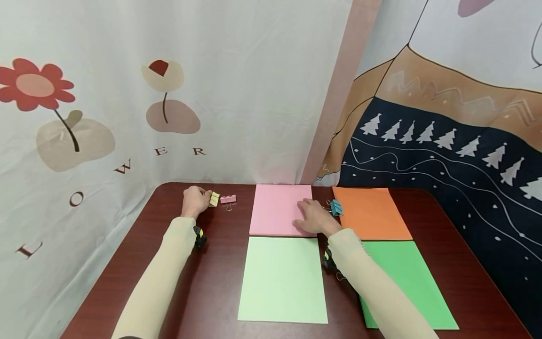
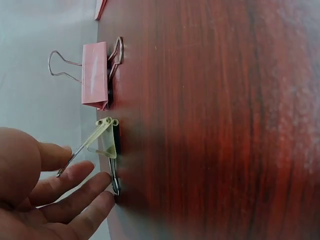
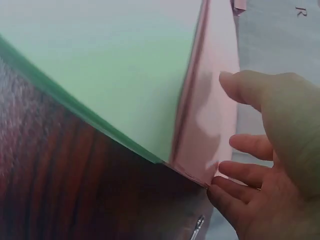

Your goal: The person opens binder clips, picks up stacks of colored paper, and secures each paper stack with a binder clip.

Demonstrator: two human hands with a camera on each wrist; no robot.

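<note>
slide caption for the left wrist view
The left hand holds a yellow metal binder clip beside a pink metal binder clip on a reddish-brown table.

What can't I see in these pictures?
Head view: the left hand mostly hides the handles of the yellow clip.
Head view: the right sleeve covers part of the green paper.
Right wrist view: the bottom edge cuts off a wire handle.
Left wrist view: top edge cuts off something pink.

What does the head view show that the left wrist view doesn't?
Only the head view shows the right hand, flat orange paper and the teal metal binder clip. Only the left wrist view clearly shows the yellow metal binder clip's silver wire handles. Both show that clip, the pink metal binder clip, the left hand and dark red woodgrain table.
</note>
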